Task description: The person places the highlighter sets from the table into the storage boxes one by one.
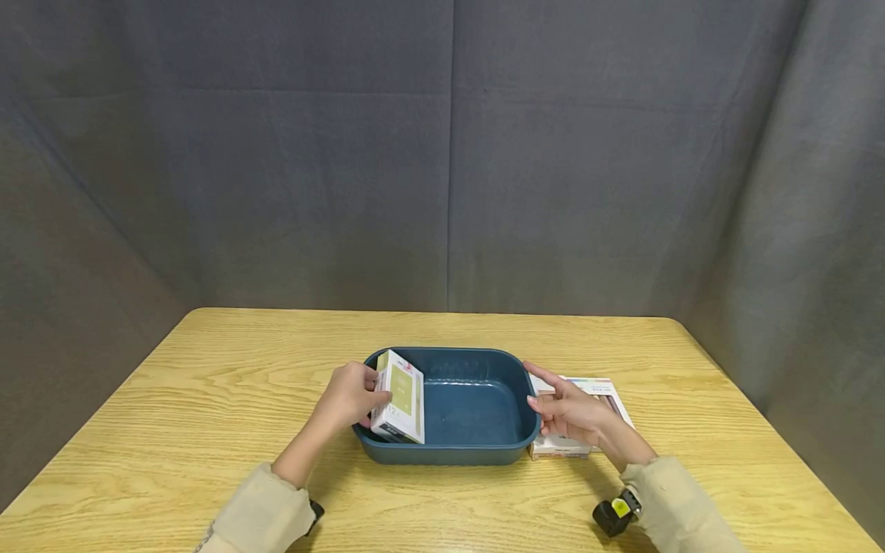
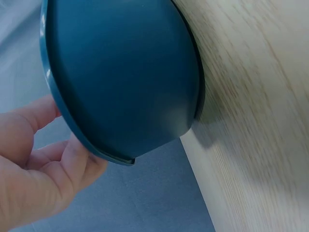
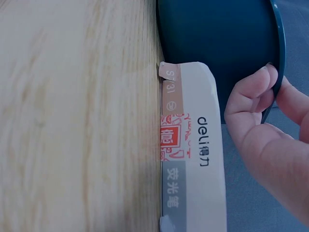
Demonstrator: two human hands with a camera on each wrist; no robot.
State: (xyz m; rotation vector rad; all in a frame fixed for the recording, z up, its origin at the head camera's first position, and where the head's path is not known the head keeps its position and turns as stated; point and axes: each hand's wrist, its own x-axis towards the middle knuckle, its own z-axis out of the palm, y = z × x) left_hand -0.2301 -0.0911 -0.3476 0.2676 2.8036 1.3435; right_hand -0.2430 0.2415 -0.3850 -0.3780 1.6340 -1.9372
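"What's in hand, from where you sit?"

"Taking the clock from the middle of the tub (image 1: pixel 445 455), I have a box (image 1: pixel 409 399) inside it at 9, and I'd judge the step as settling that box into place. It lies tilted against the 9 o'clock end; from my feed I can't tell whether its lower edge has met the floor of the tub."

"And the fingers?"

"My left hand (image 1: pixel 351 397) pinches the box, thumb on its green face, fingers curled at the edge toward 9. My right hand (image 1: pixel 570 412) grips the rim at 3, some fingers curled outside the wall. I read that as steadying."

"Anything else near?"

"A deli box (image 3: pixel 195 145) lies on the table (image 1: pixel 290 369) outside the tub, at about 3, under my right hand. I can't make out whether it touches the wall."

"So what does the next move call for?"

"Lowering the box flat, I'd say, before the left fingers let go, with the right holding the rim so nothing slides. The risk I see is pinching fingertips between box and wall at 9."
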